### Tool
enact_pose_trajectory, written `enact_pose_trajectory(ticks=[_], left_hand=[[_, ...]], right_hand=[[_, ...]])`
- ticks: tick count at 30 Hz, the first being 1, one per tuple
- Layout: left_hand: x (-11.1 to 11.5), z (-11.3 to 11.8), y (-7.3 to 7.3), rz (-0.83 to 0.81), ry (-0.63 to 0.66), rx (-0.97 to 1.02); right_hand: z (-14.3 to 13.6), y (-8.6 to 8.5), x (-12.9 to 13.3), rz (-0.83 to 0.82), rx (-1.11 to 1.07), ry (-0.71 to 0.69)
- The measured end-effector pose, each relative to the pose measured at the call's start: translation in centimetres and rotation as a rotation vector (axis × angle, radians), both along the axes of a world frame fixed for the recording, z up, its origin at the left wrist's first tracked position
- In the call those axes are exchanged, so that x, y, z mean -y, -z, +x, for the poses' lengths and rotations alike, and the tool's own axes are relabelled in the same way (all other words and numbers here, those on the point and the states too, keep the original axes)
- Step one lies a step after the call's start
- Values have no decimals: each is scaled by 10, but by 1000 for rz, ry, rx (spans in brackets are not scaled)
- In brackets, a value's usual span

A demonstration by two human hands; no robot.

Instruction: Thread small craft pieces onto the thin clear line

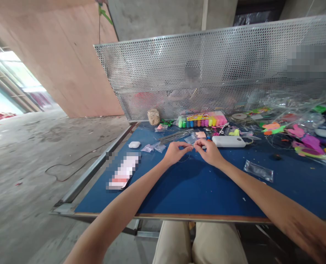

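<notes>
My left hand (176, 152) and my right hand (208, 151) meet fingertip to fingertip above the blue table, both closed in a pinch. Between them is a thin strand, mostly hidden by the fingers; a fine loop (184, 160) curves below my left hand. Whether it is wire or thread I cannot tell. A white power-bank-like device (229, 141) with a cable lies just beyond my right hand. Small clear plastic bags (159, 147) and a bundle of thin metal rods (176, 136) are near my left hand.
A phone (126, 169) and a white earbud case (134, 145) lie at left. A pack of coloured clay (202, 120) stands behind, before a perforated metal panel (157, 73). Colourful foam shapes (311, 143) crowd the right; a clear packet (258, 171) lies nearer.
</notes>
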State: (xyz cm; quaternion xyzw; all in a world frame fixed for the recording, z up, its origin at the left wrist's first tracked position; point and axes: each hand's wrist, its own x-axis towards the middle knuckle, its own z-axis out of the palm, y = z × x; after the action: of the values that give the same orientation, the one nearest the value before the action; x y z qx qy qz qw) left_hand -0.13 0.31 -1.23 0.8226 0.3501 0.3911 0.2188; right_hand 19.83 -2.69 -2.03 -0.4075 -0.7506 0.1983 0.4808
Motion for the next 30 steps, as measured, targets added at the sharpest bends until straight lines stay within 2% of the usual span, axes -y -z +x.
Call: enact_pose_trajectory(ticks=[5,9,16,23,30], left_hand=[[3,-1,-7,234,-101,-136],[5,0,-9,289,-158,-110],[9,2,-7,271,-184,-64],[7,1,-5,280,-130,-50],[7,4,-2,201,-68,48]], right_hand=[[6,-1,-3,-150,-80,-63],[6,-3,-2,-177,-119,-64],[1,-5,6,-112,-116,-4],[-2,-7,11,-54,-71,54],[-3,-4,10,-37,-82,60]])
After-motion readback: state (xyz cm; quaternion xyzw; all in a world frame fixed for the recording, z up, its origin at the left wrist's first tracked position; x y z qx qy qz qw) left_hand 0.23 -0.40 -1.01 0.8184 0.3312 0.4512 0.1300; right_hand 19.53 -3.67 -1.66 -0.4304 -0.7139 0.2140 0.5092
